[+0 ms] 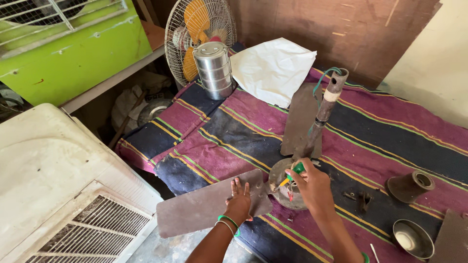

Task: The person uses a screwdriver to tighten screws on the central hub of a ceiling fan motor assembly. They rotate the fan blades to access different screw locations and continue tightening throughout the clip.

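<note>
- On the striped cloth [390, 126] spread over the work surface lies a dismantled ceiling fan: its motor hub [282, 187] sits near the front edge, with the downrod [324, 109] rising tilted from it and a green wire at the top.
- One brown fan blade [204, 207] juts past the cloth's front edge; a second blade [300, 119] lies flat behind the hub.
- The left hand [238, 199] presses flat, fingers spread, on the near blade beside the hub, gripping nothing.
- The right hand [312, 185] is closed around a green-handled screwdriver [291, 174], tip angled down at the hub where the blade joins it.
- Risk, as I judge it: the overhanging blade could tip or swing if the left hand lifts, and the tip could slip off the screw, because the tilted downrod leaves the hub unsteady.
- Two loose canopy cups [412, 186] and small fittings [358, 197] lie to the right, apart from the hub; a steel tiffin carrier [213, 69] stands at the back.
</note>
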